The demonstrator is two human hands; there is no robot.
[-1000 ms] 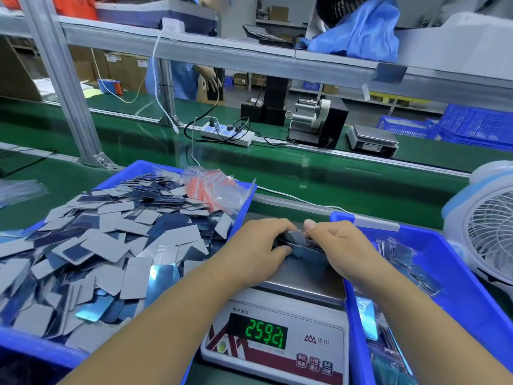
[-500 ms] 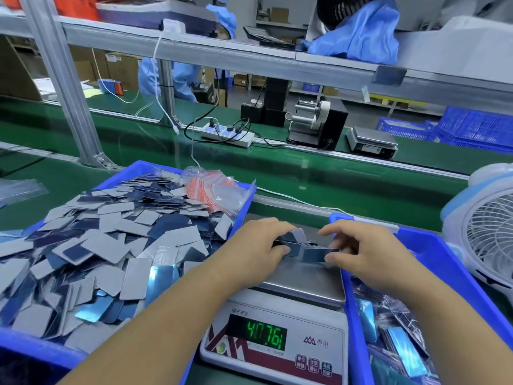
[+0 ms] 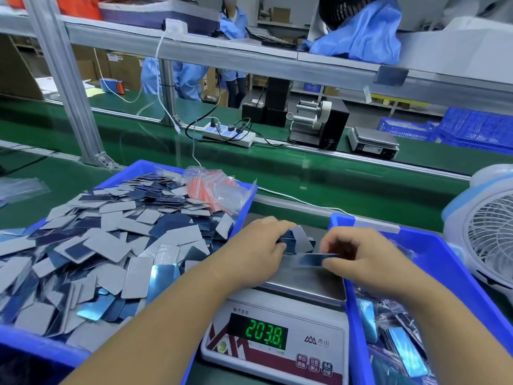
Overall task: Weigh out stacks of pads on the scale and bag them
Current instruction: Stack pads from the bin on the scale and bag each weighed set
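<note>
Weighing step in hand: left hand (image 3: 256,247) curled around the stack of pads (image 3: 295,240) on the scale (image 3: 305,284) platform, right hand (image 3: 361,257) pinching a single pad (image 3: 316,259) just beside the stack, display (image 3: 265,335) reading 203.8. Next, likely: add or withdraw single pads until target weight shows, release the platform for a settled reading, then bag from the zip bags (image 3: 216,187) on the left bin (image 3: 244,215).

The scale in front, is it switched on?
On. The scale shows lit green digits on its display while both hands work over its steel pan.
</note>
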